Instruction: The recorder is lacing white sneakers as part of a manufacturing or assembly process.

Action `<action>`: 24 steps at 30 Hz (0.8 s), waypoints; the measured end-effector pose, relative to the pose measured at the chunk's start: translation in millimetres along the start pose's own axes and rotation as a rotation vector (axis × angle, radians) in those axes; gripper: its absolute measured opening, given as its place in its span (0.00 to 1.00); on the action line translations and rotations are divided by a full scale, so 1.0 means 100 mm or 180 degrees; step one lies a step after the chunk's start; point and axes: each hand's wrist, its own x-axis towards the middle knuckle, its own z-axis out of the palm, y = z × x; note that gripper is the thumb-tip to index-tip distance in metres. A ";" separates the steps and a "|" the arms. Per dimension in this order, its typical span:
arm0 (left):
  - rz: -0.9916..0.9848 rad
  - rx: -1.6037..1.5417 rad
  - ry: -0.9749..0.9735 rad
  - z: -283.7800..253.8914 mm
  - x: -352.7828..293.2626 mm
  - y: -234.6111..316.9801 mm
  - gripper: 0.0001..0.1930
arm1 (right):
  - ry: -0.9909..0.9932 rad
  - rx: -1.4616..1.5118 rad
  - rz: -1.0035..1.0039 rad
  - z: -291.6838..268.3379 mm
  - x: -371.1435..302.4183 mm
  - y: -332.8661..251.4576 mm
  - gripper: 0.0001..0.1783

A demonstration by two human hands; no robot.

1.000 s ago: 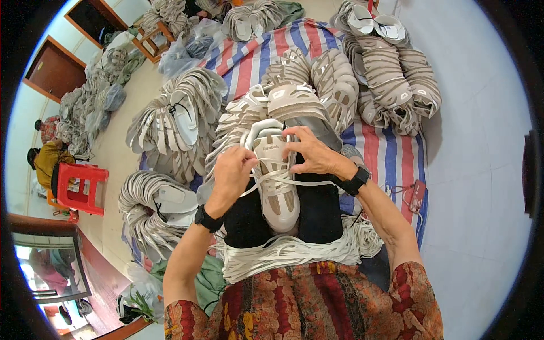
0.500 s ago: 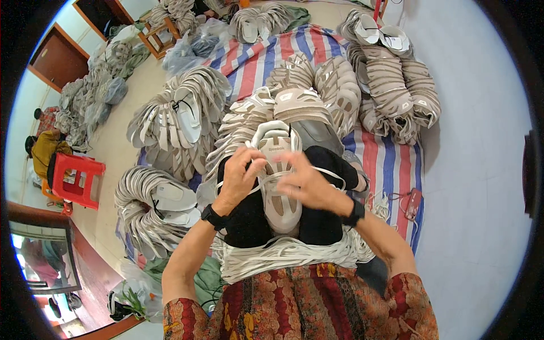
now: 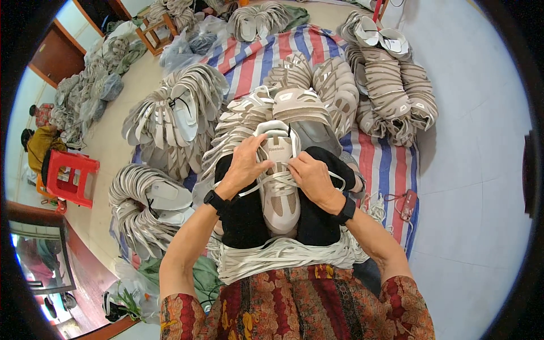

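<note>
Flat white lace on beige low-cut mesh shoe is now pinched by previously sweeping right hand, lacing presumably advanced; opposite that grip, left hand's hold indiscernible.

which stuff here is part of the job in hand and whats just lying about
Part of the job:
- beige shoe, between the knees
- white lace threaded on it
- left hand and right hand, both at the shoe
- probably the laces across the lap and stacked uppers

Apparently just lying about:
- red stool
- small red object
- leafy greens
</note>
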 end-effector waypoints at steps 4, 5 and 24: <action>-0.0110 0.0021 0.0086 0.01 -0.02 0.03 0.30 | -0.0171 -0.0546 -0.0245 0.00 0.08 -0.07 0.02; -0.0105 0.0057 0.0139 0.03 -0.03 0.03 0.30 | -0.0180 -0.0548 -0.0246 0.00 0.10 -0.07 0.02; -0.0220 -0.0094 0.0052 -0.01 -0.05 0.07 0.32 | -0.0949 -0.0330 -0.0489 -0.08 0.37 0.06 0.05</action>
